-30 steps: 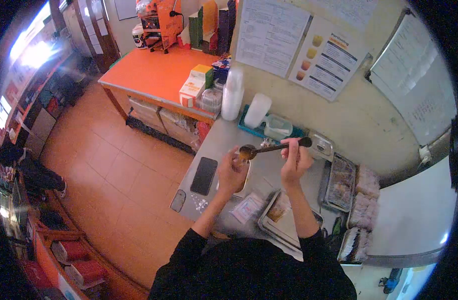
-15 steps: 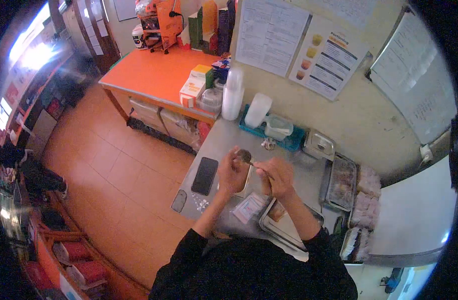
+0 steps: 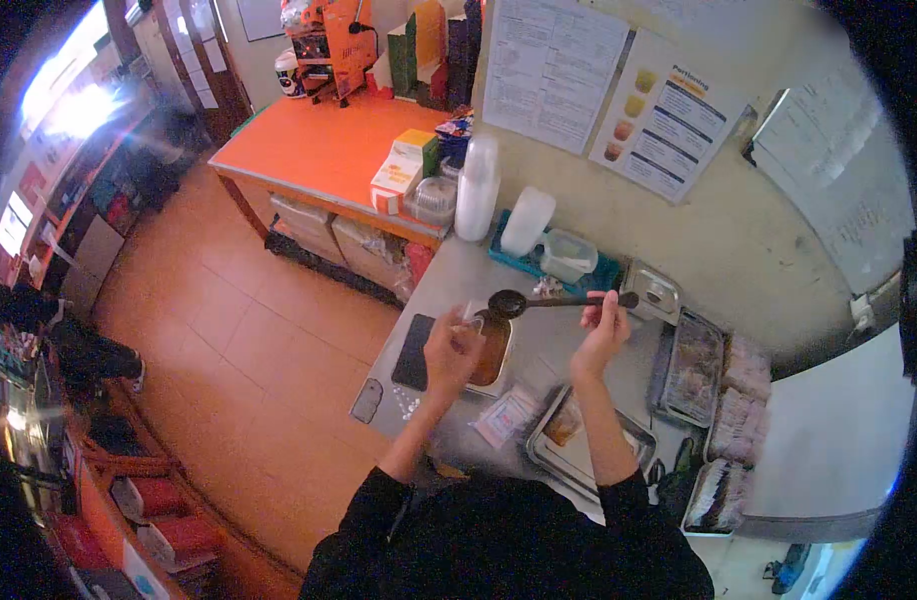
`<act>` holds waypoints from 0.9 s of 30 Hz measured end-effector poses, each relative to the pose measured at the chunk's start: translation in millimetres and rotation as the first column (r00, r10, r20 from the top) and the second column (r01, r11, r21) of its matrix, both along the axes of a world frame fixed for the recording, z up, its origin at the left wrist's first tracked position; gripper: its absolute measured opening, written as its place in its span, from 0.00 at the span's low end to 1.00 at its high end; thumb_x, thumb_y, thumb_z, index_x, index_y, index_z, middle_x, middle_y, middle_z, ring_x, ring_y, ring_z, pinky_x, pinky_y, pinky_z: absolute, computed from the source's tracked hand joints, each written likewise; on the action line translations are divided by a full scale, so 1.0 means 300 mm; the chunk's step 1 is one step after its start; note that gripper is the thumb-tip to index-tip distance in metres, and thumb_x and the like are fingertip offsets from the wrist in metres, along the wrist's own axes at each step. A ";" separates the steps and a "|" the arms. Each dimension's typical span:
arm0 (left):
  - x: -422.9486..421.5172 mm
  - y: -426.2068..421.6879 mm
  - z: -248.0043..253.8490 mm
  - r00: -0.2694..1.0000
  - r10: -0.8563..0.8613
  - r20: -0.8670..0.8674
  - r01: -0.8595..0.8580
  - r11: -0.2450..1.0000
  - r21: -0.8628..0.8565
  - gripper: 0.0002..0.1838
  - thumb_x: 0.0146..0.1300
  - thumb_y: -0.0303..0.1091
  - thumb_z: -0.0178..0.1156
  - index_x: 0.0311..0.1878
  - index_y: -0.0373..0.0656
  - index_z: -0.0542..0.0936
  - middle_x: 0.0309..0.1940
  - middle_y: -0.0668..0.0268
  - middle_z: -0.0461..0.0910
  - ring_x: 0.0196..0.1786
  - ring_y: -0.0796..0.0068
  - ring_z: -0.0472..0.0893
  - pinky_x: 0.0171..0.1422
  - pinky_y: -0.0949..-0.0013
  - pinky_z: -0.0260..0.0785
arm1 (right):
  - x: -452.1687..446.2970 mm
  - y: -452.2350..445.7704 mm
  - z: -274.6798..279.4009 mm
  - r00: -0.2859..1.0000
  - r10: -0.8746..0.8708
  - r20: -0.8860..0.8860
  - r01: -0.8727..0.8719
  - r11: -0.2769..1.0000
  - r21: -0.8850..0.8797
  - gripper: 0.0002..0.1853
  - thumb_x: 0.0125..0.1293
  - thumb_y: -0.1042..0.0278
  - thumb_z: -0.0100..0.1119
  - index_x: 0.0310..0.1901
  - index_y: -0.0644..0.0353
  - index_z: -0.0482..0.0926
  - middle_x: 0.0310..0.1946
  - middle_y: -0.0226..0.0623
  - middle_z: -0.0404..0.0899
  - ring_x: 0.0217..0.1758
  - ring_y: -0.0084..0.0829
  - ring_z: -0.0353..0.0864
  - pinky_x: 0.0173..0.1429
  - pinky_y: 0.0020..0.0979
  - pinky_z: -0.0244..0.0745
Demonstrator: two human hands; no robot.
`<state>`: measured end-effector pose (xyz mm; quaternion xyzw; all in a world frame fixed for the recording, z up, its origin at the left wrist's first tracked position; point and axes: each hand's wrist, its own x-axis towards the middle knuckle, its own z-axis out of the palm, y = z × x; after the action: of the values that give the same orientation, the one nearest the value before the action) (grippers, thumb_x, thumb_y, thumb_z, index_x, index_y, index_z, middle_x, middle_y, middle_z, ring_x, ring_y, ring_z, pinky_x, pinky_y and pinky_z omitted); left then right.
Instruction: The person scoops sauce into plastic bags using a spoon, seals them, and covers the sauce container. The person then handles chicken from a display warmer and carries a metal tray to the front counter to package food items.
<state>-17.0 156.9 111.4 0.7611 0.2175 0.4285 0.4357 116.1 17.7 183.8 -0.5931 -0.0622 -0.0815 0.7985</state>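
Pinching the long handle of a black ladle (image 3: 559, 302) near its far end, the right hand (image 3: 601, 336) holds it nearly level above the silver-grey metal table (image 3: 619, 362). The ladle's round bowl points towards the left hand (image 3: 449, 352), just beside its fingertips and above the far end of a rectangular metal pan (image 3: 509, 350) holding reddish-brown sauce (image 3: 492, 352). Fingers of the left hand are curled around what looks like a small clear plastic cup (image 3: 475, 320); it is partly hidden, so how firmly it is gripped cannot be told.

A black rectangular phone (image 3: 411, 355) lies flat just beyond the left hand, on the side away from the pan. Nearer the body lies a clear packet with a pink-and-white label (image 3: 506, 416), and beside it, partly under the right forearm, a shallow metal tray (image 3: 584, 468) with something orange-brown at one end. Along the wall stands a teal plastic basket (image 3: 607, 275) carrying a stack of whitish cups (image 3: 528, 222) and a clear plastic tub (image 3: 569, 256). Next to the basket is a lidded metal container (image 3: 652, 292).
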 end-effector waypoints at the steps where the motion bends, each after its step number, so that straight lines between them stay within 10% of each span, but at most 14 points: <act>1: -0.017 0.005 0.000 1.000 -0.001 -0.002 0.001 1.000 0.003 0.26 0.45 0.27 0.65 0.52 0.40 0.73 0.36 0.58 0.77 0.33 0.67 0.79 0.36 0.68 0.71 | -0.010 -0.007 -0.017 1.000 -0.001 -0.002 0.001 1.000 0.003 0.19 0.68 0.54 0.48 0.29 0.61 0.79 0.17 0.27 0.70 0.18 0.18 0.65 0.23 0.21 0.59; 5: -0.081 0.047 -0.010 0.998 0.046 -0.052 -0.049 0.997 -0.055 0.21 0.45 0.26 0.64 0.46 0.38 0.75 0.33 0.59 0.75 0.29 0.67 0.77 0.34 0.69 0.70 | -0.099 -0.042 -0.160 0.966 0.216 0.142 -0.125 0.871 -0.474 0.19 0.67 0.55 0.48 0.29 0.62 0.79 0.21 0.31 0.75 0.25 0.23 0.75 0.29 0.23 0.68; 7: -0.095 0.052 0.002 0.994 0.082 -0.069 -0.077 0.994 0.083 0.20 0.45 0.26 0.65 0.44 0.38 0.76 0.32 0.59 0.74 0.27 0.68 0.76 0.32 0.70 0.69 | -0.155 -0.042 -0.206 0.689 0.479 0.544 0.056 0.713 -0.699 0.12 0.63 0.63 0.52 0.34 0.63 0.79 0.23 0.36 0.77 0.28 0.34 0.79 0.33 0.28 0.73; 12: -0.099 0.048 0.013 0.999 -0.005 -0.043 0.002 0.998 -0.056 0.15 0.44 0.23 0.66 0.37 0.40 0.74 0.29 0.64 0.72 0.25 0.79 0.74 0.28 0.76 0.67 | -0.261 -0.032 -0.319 0.518 0.798 0.307 -0.013 0.366 -0.930 0.22 0.55 0.74 0.56 0.54 0.58 0.70 0.43 0.44 0.75 0.44 0.41 0.78 0.40 0.37 0.76; 19: -0.091 -0.075 0.124 0.952 -0.299 -0.068 0.260 0.904 -0.341 0.19 0.48 0.22 0.67 0.38 0.41 0.67 0.31 0.65 0.77 0.30 0.80 0.79 0.30 0.78 0.72 | -0.270 -0.040 -0.070 0.667 0.647 0.368 -0.194 0.629 -0.753 0.26 0.50 0.71 0.60 0.54 0.58 0.69 0.44 0.45 0.73 0.47 0.42 0.75 0.47 0.35 0.73; 27: -0.089 -0.192 0.223 0.880 -0.463 0.104 0.444 0.725 -0.527 0.13 0.52 0.25 0.66 0.37 0.36 0.71 0.31 0.65 0.77 0.34 0.78 0.79 0.38 0.77 0.72 | -0.255 -0.185 0.005 0.853 0.426 0.301 -0.202 0.802 -0.562 0.08 0.53 0.69 0.63 0.34 0.60 0.77 0.30 0.38 0.77 0.32 0.34 0.76 0.40 0.31 0.71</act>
<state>-43.6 99.3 178.2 0.6454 0.1434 0.2176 0.7180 39.7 -37.8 185.4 -0.7326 -0.3484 -0.0488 0.5826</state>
